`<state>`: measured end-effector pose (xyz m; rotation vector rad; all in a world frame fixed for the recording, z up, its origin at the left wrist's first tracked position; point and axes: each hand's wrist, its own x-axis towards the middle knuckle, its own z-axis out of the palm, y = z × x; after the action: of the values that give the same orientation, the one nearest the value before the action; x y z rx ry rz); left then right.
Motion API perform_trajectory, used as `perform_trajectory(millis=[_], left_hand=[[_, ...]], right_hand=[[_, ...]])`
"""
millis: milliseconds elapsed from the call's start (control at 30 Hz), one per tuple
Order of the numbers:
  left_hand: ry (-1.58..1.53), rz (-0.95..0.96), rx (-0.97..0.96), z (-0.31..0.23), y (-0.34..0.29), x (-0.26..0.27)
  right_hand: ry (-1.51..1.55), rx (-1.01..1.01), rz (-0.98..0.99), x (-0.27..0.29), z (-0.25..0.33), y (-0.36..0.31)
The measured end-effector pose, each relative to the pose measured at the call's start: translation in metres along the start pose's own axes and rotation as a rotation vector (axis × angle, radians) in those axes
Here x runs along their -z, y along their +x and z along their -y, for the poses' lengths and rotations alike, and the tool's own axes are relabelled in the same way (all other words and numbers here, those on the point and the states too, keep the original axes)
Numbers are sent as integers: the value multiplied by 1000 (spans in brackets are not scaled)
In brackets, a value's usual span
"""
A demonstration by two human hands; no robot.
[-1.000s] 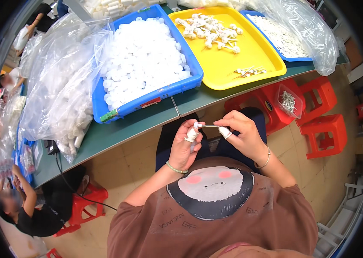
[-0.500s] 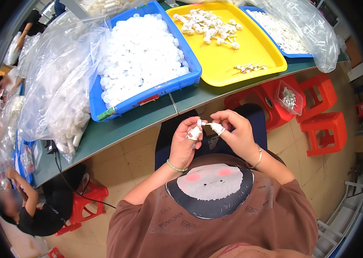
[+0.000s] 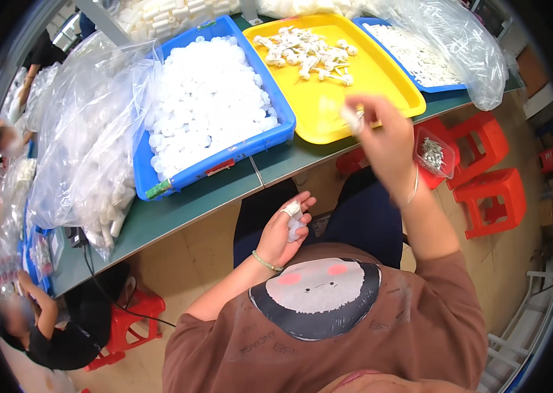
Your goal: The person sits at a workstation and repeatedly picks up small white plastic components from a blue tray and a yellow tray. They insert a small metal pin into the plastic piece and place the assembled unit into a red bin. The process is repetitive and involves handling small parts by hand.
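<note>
My left hand (image 3: 284,231) is in front of my lap, fingers curled around several translucent white plastic caps (image 3: 295,229) in the palm. A white covering wraps its thumb tip. Over the near part of the yellow tray (image 3: 319,132) is my right hand (image 3: 388,141), smeared by motion. Its thumb also carries a white covering, and thumb and forefinger look parted. A faint white blur lies just left of the fingertips, too smeared to name. White-headed pieces with thin pins (image 3: 306,52) lie heaped in the far part of the tray; the small pins nearer me are mostly hidden.
Left of the tray stands a blue bin (image 3: 214,171) of white caps, beside a clear bag (image 3: 87,144) of white tubes. A blue tray (image 3: 443,87) of small white parts is at right. Below the table are red stools (image 3: 492,196) and a clear tub (image 3: 433,154) of metal pins.
My right hand has left my left hand and moved up and right over the yellow tray. My left hand has lowered slightly, keeping the caps in its palm.
</note>
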<state>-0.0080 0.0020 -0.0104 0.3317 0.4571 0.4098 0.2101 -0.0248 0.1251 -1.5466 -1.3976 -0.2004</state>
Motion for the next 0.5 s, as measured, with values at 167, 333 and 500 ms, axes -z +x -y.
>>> perform_trajectory(millis=[167,333,500], left_hand=[[-75,-186,147,1,2,11],[-27,-79,148,-7,2,3],[-23,-64,123,-4,3,-2]], right_hand=[[-178,21,266,25,-57,61],[-135,-55,648,39,-66,60],[-171,-33,769,24,-52,64]])
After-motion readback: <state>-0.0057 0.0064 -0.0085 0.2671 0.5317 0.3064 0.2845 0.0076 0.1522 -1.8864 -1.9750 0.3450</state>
